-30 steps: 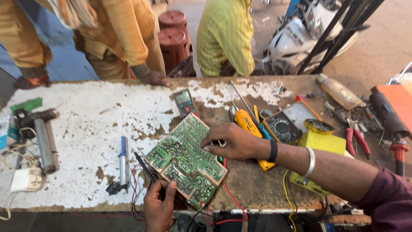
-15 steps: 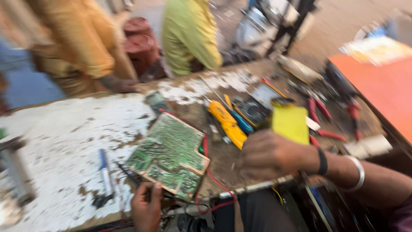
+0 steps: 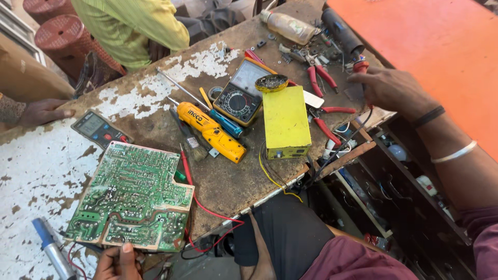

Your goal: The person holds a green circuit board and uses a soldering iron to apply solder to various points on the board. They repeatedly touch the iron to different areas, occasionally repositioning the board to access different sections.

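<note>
Worn workbench (image 3: 218, 171), left hand (image 3: 116, 262) pinching circuit board (image 3: 132, 197) edge, right hand (image 3: 389, 88) gripping red-handled tool (image 3: 360, 66)

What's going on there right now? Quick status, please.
Left hand grips green circuit board edge. Right hand on red-handled tool. Pliers and yellow box close by.

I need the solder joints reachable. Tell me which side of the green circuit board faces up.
Solder side up: the green circuit board lies flat on the table, showing traces and solder points, no components. The left hand holds its near edge.
</note>
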